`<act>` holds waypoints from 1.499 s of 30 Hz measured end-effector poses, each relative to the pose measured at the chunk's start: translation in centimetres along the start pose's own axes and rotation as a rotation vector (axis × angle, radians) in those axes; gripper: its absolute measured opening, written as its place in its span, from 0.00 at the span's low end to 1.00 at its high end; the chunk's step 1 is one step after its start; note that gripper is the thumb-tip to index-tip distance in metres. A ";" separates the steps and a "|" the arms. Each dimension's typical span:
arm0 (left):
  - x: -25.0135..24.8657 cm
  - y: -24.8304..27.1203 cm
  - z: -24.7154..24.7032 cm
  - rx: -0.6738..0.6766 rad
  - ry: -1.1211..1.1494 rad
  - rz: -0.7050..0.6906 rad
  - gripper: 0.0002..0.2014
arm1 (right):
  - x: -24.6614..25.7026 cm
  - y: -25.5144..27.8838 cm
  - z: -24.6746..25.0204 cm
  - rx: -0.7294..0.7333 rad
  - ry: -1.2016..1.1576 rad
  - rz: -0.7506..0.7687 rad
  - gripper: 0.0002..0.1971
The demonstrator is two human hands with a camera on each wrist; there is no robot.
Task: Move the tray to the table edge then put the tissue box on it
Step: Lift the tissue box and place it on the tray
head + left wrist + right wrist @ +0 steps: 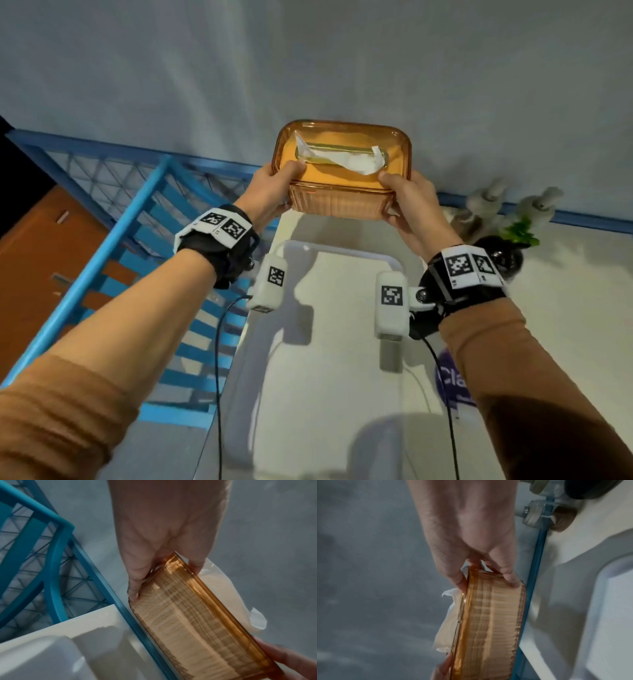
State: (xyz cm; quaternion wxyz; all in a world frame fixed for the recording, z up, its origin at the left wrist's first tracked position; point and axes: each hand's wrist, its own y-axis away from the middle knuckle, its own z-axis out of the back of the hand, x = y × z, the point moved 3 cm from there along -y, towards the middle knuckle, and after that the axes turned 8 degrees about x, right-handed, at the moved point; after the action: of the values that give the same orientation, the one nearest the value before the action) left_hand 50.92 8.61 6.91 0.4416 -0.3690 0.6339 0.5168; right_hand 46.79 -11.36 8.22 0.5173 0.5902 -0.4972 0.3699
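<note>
Tray (342,342), white, lies near on the table (565,308). Tissue box (342,198), amber, looks stiff, light and likely slick; it is held beyond the tray's far end, left hand (274,192) and right hand (411,202) gripping its short ends.

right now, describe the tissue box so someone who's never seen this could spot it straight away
Start at the white table with the pale tray on it. Above the tray's far end, the left hand and right hand grip the tissue box by its two ends. It is the only amber see-through thing, ribbed on its sides, with a white tissue poking from its top slot.
</note>
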 end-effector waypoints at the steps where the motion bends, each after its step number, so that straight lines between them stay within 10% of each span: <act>1: 0.5 -1.1 0.3 -0.005 0.003 0.020 0.21 | -0.7 -1.2 -0.1 -0.019 0.011 -0.011 0.18; 18: 9.1 -7.8 1.1 0.045 -0.101 0.160 0.22 | -10.0 -7.0 2.7 -0.168 0.146 -0.172 0.16; 25: 8.1 -6.3 0.7 0.027 -0.324 -0.001 0.45 | -10.0 -6.9 3.3 -0.076 0.200 -0.129 0.20; 31: 8.0 -6.8 0.3 0.046 -0.447 -0.104 0.41 | -8.3 -7.3 3.7 0.009 0.637 0.073 0.35; 45: 6.4 -10.8 0.2 0.065 -0.650 -0.027 0.46 | -6.5 -11.3 3.7 0.072 0.632 0.001 0.31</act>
State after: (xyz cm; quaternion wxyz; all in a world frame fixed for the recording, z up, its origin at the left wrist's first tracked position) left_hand 58.81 6.59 -2.66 0.6391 -0.1789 0.4711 0.5810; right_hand 55.91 -14.01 -1.46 0.6248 0.4637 -0.2988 0.5526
